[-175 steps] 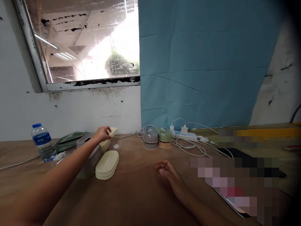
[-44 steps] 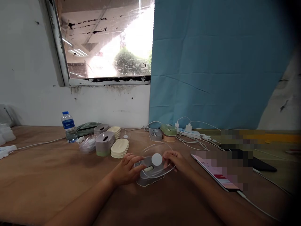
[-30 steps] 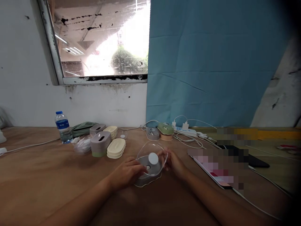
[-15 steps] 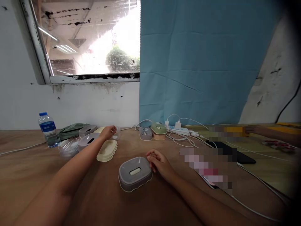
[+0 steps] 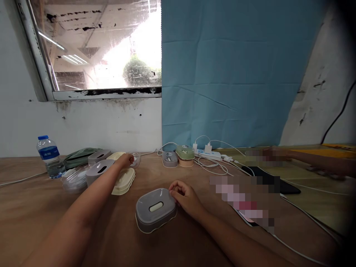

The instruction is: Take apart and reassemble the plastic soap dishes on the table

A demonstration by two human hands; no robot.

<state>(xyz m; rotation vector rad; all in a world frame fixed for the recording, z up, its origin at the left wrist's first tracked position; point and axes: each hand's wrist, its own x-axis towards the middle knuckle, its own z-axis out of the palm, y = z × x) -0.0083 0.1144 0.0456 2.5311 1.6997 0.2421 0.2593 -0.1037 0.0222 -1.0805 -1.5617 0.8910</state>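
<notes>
A grey oval box cover [image 5: 155, 200] with a slot in its top sits on a cream base in front of me; something pale shows in the slot. My right hand [image 5: 185, 196] rests at its right end, loosely curled with thumb and fingers apart, fingertips at the cover's edge. Farther off, my left hand [image 5: 126, 161] reaches out with fingers curled in beside a clear plastic container [image 5: 136, 159]. What those fingers hold, if anything, is hidden. Cream oval trays [image 5: 126, 181] lie stacked under my left wrist.
More grey covers [image 5: 96, 170], clear plastic pieces [image 5: 75, 180], a green pouch [image 5: 80, 155] and a water bottle [image 5: 50, 157] are at left. Small boxes [image 5: 185, 152] stand by a power strip [image 5: 208, 154] with cables. Another person's arm [image 5: 311, 159] is at right.
My left hand's fingers have curled in near the clear container. The right hand stays at the grey cover's end. The view has shifted slightly.
</notes>
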